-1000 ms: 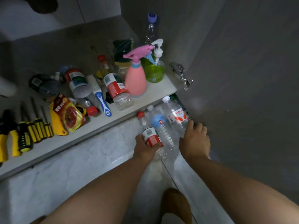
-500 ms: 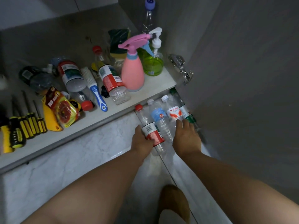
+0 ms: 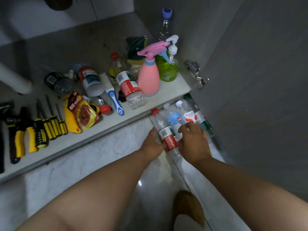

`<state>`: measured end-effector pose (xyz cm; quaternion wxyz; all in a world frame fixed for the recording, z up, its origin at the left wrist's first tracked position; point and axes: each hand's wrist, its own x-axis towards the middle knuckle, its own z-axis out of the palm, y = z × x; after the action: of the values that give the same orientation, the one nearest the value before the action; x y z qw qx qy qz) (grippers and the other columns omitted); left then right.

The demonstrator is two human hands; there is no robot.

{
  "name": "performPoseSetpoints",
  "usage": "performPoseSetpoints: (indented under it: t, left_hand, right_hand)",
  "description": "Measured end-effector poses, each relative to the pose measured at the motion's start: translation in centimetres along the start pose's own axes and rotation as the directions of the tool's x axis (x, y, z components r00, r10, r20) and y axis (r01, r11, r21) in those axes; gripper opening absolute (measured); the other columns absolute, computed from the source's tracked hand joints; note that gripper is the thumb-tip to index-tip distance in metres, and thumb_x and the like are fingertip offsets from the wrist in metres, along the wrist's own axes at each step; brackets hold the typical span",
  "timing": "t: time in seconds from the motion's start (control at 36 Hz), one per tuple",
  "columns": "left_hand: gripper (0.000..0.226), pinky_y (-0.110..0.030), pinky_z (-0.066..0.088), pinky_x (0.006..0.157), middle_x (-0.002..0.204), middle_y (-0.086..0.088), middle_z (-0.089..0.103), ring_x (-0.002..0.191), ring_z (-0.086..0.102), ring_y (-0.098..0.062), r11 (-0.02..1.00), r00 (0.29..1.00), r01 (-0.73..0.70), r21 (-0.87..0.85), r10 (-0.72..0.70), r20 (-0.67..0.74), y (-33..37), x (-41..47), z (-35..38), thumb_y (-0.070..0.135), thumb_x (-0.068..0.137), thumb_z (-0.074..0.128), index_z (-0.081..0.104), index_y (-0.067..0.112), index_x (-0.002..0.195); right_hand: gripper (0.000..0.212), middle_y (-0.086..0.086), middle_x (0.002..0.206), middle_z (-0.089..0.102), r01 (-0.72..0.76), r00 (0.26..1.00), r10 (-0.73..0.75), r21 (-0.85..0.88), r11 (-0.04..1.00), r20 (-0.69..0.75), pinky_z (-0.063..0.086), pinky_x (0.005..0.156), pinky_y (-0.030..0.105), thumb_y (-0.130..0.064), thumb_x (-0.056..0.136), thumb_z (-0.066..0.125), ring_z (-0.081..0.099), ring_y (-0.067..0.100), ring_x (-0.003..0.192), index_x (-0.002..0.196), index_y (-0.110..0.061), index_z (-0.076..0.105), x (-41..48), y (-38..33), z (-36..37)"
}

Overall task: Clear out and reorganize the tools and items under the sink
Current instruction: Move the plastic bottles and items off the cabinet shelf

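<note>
Several empty plastic water bottles lie side by side on the tiled floor below the cabinet's edge: a red-capped, red-label bottle (image 3: 164, 130), a blue-label bottle (image 3: 174, 119), a white-and-red-label bottle (image 3: 189, 116) and a green-label bottle (image 3: 202, 120). My left hand (image 3: 152, 145) grips the red-label bottle from its left side. Over the lower halves of the blue-label and white-label bottles lies my right hand (image 3: 194, 144), its fingers bent down onto them. The bottles' bottoms are hidden under my hands.
The cabinet floor (image 3: 100, 132) holds a pink spray bottle (image 3: 148, 77), a green pump bottle (image 3: 167, 70), lying bottles, a blue brush (image 3: 114, 99), yellow screwdrivers (image 3: 51, 127) and pliers (image 3: 20, 139). The open cabinet door (image 3: 250, 97) stands close on the right. A brown slipper (image 3: 188, 207) is below.
My right hand has slid left from the green-label bottle onto the middle bottles and its fingers have bent. The bottles are bunched closer. My left hand keeps hold of the red-label bottle.
</note>
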<state>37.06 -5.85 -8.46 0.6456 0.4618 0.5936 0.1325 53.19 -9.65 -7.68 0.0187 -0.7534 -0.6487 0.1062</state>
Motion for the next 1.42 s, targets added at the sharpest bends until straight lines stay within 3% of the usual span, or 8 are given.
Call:
performPoseSetpoints:
  t: [0.08, 0.39, 0.58, 0.72, 0.92, 1.14, 1.31, 1.42]
  left_hand:
    - [0.057, -0.022, 0.052, 0.081, 0.125, 0.003, 0.055, 0.102, 0.058, -0.011, 0.986, 1.0, 0.011, 0.168, -0.012, 0.007, 0.8, -0.9, -2.9, 0.01, 0.094, 0.065, 0.044, 0.023, 0.146]
    - [0.022, -0.026, 0.049, 0.089, 0.109, -0.001, 0.072, 0.103, 0.066, -0.02, 0.724, 0.963, -0.179, 0.666, 0.268, -0.033, 4.8, -5.2, -17.1, 0.011, 0.095, 0.058, 0.072, 0.019, 0.11]
    - [0.021, -0.034, 0.049, 0.088, 0.109, 0.003, 0.053, 0.102, 0.054, -0.018, 0.693, 0.785, -0.142, 0.707, 0.514, -0.346, 4.6, -4.9, -20.9, 0.021, 0.086, 0.068, 0.063, 0.031, 0.104]
    - [0.05, -0.039, 0.043, 0.101, 0.124, 0.0, 0.049, 0.119, 0.045, -0.022, 0.512, 0.741, -0.022, 0.859, 0.585, -0.33, 4.3, -4.0, -20.1, 0.045, 0.086, 0.068, 0.051, 0.033, 0.132]
    - [0.064, -0.042, 0.036, 0.099, 0.129, 0.0, 0.059, 0.12, 0.044, -0.028, 0.346, 0.726, 0.106, 0.932, 0.613, -0.31, 4.6, -2.1, -19.4, 0.06, 0.088, 0.052, 0.037, 0.032, 0.144]
    - [0.069, -0.044, 0.03, 0.098, 0.135, -0.004, 0.059, 0.126, 0.04, -0.031, 0.233, 0.764, 0.168, 0.958, 0.583, -0.276, 4.3, -0.7, -18.8, 0.054, 0.1, 0.041, 0.01, 0.036, 0.159]
    - [0.059, -0.043, 0.03, 0.094, 0.118, -0.001, 0.069, 0.123, 0.041, -0.029, 0.212, 0.803, 0.157, 0.965, 0.541, -0.249, 4.9, -1.1, -18.3, 0.021, 0.088, 0.058, 0.042, 0.033, 0.144]
    - [0.037, -0.043, 0.032, 0.094, 0.115, 0.0, 0.069, 0.118, 0.043, -0.029, 0.248, 0.789, 0.144, 0.958, 0.556, -0.263, 5.3, -2.0, -18.4, 0.026, 0.092, 0.056, 0.053, 0.034, 0.128]
  right_hand:
    - [0.029, 0.006, 0.118, 0.056, 0.076, 0.997, -0.077, 0.022, 0.997, 0.021, 0.043, 0.096, 0.04, -0.019, 0.081, 0.066, 0.051, 0.027, 0.111, 0.11, -0.019, 0.065, 0.8, -1.5, -1.4]
    - [0.027, 0.005, 0.118, 0.051, 0.335, 0.917, -0.357, 0.143, 0.931, 0.177, 0.047, 0.09, 0.036, -0.011, 0.087, 0.054, 0.05, 0.025, 0.114, 0.113, -0.015, 0.061, 3.9, -10.6, -9.3]
    - [0.054, 0.011, 0.123, 0.045, 0.186, 0.974, -0.196, 0.089, 0.979, 0.117, 0.052, 0.085, 0.044, -0.036, 0.089, 0.062, 0.048, 0.031, 0.114, 0.132, -0.013, 0.039, 7.3, -15.7, -10.3]
    - [0.067, 0.009, 0.119, 0.048, -0.023, 0.999, 0.021, 0.045, 0.999, 0.042, 0.045, 0.07, 0.039, -0.049, 0.084, 0.067, 0.054, 0.031, 0.107, 0.132, -0.015, 0.036, 9.8, -18.3, -8.7]
    - [0.061, 0.011, 0.118, 0.053, -0.239, 0.971, 0.234, 0.097, 0.966, 0.056, 0.041, 0.072, 0.039, -0.044, 0.086, 0.068, 0.056, 0.032, 0.106, 0.128, -0.012, 0.037, 11.9, -19.8, -5.7]
    - [0.051, 0.016, 0.122, 0.05, -0.2, 0.978, 0.207, 0.226, 0.953, -0.006, 0.047, 0.083, 0.043, -0.037, 0.09, 0.063, 0.055, 0.042, 0.108, 0.124, -0.006, 0.041, 10.8, -18.6, -5.0]
    - [0.052, 0.016, 0.118, 0.054, -0.06, 0.994, 0.086, 0.342, 0.938, -0.06, 0.05, 0.082, 0.044, -0.042, 0.091, 0.063, 0.058, 0.04, 0.103, 0.125, -0.008, 0.045, 9.2, -16.6, -4.5]
    - [0.057, 0.013, 0.121, 0.055, -0.012, 0.996, 0.045, 0.409, 0.912, -0.071, 0.05, 0.085, 0.043, -0.042, 0.088, 0.067, 0.058, 0.037, 0.108, 0.131, -0.011, 0.046, 7.7, -15.6, -4.1]
